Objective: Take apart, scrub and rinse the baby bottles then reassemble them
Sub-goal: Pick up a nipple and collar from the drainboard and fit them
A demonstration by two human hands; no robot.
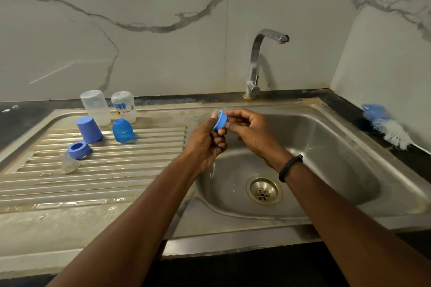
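Over the left side of the sink basin, my left hand grips a blue screw ring between thumb and fingers. My right hand pinches the ring's far side. On the ribbed drainboard two clear bottle bodies stand upside down, a plain one and a printed one. In front of them stand a blue cap and a translucent blue cap. A second blue ring and a clear teat lie nearer the front left.
A chrome faucet rises behind the basin, with no water running. The drain strainer sits in the basin floor. A blue-handled bottle brush lies on the dark counter at the right. A marble wall stands behind.
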